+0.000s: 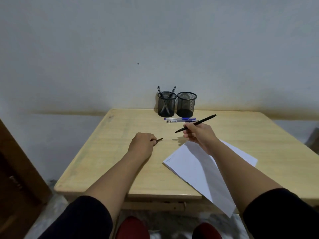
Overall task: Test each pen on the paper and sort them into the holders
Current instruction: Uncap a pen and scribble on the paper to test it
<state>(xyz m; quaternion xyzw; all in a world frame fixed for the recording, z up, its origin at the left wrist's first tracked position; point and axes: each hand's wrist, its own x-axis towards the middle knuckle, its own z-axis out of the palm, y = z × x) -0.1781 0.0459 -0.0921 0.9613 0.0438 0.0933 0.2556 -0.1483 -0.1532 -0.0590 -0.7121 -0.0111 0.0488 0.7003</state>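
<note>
A: What do the hands hold?
B: Right hand (198, 135) grips a black pen (203, 121) above the table (120, 161); left hand (143, 144) pinches its cap (159, 139).
A: Any writing?
B: Faint scribble on the paper (198, 166), unreadable.

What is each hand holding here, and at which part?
Right hand grips a black pen near its middle, tip end free. Left hand pinches one end of a small dark piece, likely the cap.
</note>
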